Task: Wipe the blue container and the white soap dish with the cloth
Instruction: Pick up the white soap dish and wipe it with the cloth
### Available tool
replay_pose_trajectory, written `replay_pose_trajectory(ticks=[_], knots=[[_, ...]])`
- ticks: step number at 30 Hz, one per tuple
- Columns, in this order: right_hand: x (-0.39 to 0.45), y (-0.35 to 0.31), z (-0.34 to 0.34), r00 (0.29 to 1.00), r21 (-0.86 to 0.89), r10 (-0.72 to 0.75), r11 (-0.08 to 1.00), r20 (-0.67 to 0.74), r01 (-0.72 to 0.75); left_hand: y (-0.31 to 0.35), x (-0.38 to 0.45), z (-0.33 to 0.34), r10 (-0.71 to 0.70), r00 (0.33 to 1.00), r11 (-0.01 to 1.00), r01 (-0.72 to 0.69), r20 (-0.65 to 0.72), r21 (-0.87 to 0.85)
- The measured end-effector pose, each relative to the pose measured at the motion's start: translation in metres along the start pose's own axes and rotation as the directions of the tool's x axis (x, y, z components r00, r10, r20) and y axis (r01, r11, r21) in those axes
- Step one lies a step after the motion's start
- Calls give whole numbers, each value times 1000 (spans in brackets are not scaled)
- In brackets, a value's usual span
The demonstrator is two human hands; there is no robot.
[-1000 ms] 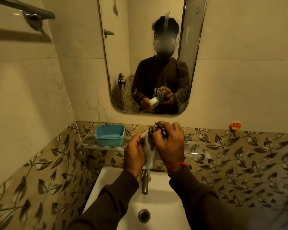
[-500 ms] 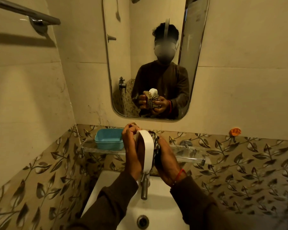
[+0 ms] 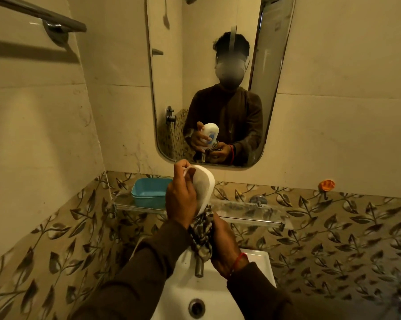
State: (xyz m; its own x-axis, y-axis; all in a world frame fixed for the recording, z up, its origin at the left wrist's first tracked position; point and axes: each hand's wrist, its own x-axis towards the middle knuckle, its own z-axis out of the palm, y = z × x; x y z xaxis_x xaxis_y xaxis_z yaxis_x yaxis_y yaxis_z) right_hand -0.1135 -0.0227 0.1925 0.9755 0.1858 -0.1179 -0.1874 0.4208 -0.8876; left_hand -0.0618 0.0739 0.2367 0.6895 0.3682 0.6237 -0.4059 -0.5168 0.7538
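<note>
Head view shows the left hand (image 3: 180, 202) gripping the white soap dish (image 3: 203, 188) upright above the sink (image 3: 259, 262), right hand (image 3: 225, 248) bunching the cloth (image 3: 201, 234) at its base (light, rigid, likely slippery; hold its rim).

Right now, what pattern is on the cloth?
The cloth has a dark-and-light checked pattern, seen in the head view.

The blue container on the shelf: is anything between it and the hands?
Yes. The left hand holds the white soap dish upright directly in front of the blue container, and the right hand grips the cloth below. Both hands are occupied.
</note>
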Motion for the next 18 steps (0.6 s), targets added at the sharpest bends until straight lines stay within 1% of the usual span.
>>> replay_pose_trajectory(ticks=[2,4,5,6,9,11,13,14,15,16,18], knots=[[1,-3,-2,998,-19,-62,998,-27,62,-6,8,-4,47,998,986,-53,37,158],[-1,-14,-4,991,12,-129,992,-45,130,-9,9,-7,70,987,961,-105,142,256],[1,-21,-5,987,53,-154,986,-43,156,-10,7,-9,68,979,950,-122,192,288],[2,-30,-6,982,90,-171,980,-80,178,-14,5,-9,74,974,942,-139,213,306],[9,-47,-18,958,130,-208,963,-196,236,-17,0,-11,48,971,942,-121,232,312],[7,-53,-30,956,159,-203,958,-211,238,-19,-2,-11,0,963,942,-91,271,322],[3,-54,-37,971,209,-119,964,-209,164,-22,0,-10,-64,945,943,-47,321,328],[1,-54,-39,974,207,-70,971,-215,116,-26,1,-8,-71,938,944,-47,340,326],[2,-51,-41,973,170,-41,982,-226,81,-27,2,-6,-74,931,943,-51,357,329],[3,-47,-43,969,82,-34,995,-243,56,-29,4,-4,-64,928,943,-64,366,327],[6,-37,-49,953,-184,-86,982,-290,33,-31,7,-1,-34,921,943,-99,387,318]])
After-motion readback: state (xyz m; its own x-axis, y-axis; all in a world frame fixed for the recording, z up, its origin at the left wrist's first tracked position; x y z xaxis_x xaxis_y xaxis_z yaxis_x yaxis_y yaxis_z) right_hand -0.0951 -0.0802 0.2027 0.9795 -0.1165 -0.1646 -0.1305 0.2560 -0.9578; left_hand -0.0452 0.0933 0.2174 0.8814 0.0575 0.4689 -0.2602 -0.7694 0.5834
